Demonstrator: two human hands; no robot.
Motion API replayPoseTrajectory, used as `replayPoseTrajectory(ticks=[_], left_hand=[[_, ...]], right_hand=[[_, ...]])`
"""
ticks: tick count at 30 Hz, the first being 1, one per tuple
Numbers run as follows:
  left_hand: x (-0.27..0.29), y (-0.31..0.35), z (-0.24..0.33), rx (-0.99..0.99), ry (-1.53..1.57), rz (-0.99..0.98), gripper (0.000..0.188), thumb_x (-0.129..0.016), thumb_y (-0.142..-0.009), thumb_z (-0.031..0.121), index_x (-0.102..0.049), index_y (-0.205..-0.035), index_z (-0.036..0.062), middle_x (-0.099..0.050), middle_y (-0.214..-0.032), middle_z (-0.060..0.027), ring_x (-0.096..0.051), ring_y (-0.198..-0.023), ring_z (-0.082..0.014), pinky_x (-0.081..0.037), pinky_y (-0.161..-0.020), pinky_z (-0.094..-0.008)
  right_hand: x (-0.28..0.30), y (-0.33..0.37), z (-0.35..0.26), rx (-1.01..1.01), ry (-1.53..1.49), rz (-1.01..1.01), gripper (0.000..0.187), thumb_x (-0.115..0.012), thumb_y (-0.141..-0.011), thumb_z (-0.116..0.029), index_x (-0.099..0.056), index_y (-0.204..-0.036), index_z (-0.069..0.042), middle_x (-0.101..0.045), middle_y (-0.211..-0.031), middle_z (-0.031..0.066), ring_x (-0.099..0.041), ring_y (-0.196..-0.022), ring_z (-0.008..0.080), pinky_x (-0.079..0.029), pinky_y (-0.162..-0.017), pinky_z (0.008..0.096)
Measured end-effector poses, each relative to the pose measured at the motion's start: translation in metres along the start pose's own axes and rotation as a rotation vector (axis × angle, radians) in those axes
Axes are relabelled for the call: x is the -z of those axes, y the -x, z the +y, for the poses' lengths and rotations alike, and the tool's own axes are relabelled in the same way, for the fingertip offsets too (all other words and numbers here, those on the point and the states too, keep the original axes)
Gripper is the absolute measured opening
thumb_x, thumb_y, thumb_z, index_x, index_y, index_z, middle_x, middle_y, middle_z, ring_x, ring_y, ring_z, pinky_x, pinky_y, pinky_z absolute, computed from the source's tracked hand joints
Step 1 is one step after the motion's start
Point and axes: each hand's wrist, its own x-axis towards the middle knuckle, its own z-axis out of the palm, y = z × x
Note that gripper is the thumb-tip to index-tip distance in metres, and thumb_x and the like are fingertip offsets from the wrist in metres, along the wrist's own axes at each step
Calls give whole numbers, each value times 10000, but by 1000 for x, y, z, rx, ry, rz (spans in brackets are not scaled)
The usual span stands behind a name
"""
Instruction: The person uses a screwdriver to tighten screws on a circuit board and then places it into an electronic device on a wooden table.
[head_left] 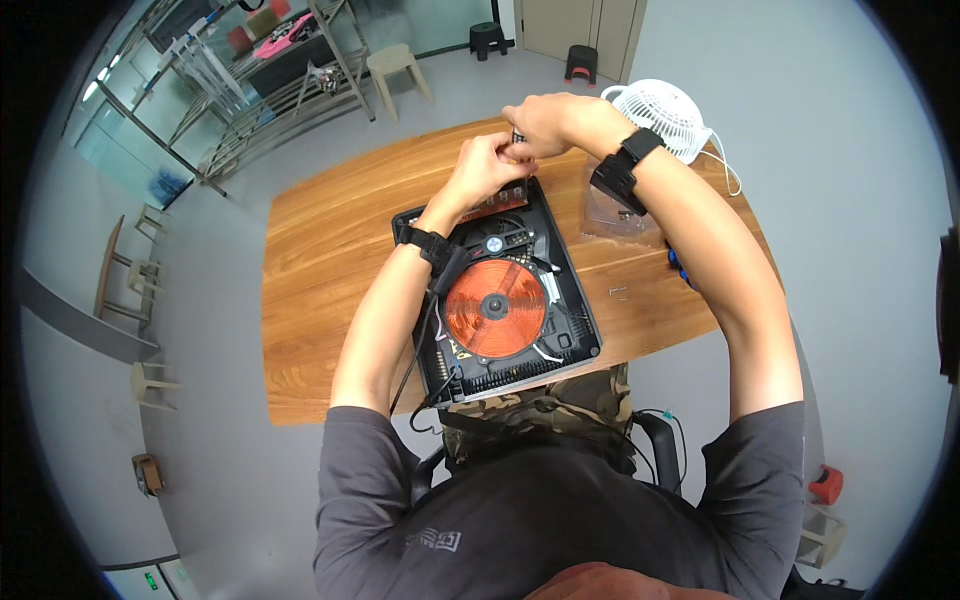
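An opened induction cooker (570, 300) lies on the wooden table in front of me, its black housing exposing a round copper coil (468, 318). At its far end a circuit board with display digits (497, 203) shows beneath my hands. My left hand (484, 172) is closed just above that board, its fingertips near the far edge of the housing. Meeting it there, my right hand (545, 125) is bent over with fingers curled. A small dark and silvery piece shows between the two hands, too covered to name. What either hand grips is hidden.
Right of the cooker are a few loose screws (618, 292), a clear plastic box (612, 218) and a partly covered blue object (680, 266). A white fan (660, 115) stands at the table's far right. Cables (418, 385) hang by the near left corner. Metal shelving (290, 80) stands beyond.
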Motion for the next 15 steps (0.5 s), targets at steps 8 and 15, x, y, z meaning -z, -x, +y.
replayPoseTrajectory(ticks=[8,15], left_hand=[[1,2,5,-48,-28,-96,261,-846,-779,229,-741,-912,30,-702,-756,-30,-594,-645,-110,-518,-683,-302],[7,6,5,-9,-29,-1,317,-869,-758,221,-702,-955,37,-742,-836,-42,-659,-720,-122,-539,-728,-303]], right_hand=[[-2,-8,2,-7,-55,-27,495,-657,-914,-434,-739,-945,54,-734,-897,273,-724,-868,421,-589,-773,469],[10,-11,-14,-95,-74,-84,557,-628,-921,-483,-751,-881,58,-734,-833,253,-725,-818,421,-591,-751,468]])
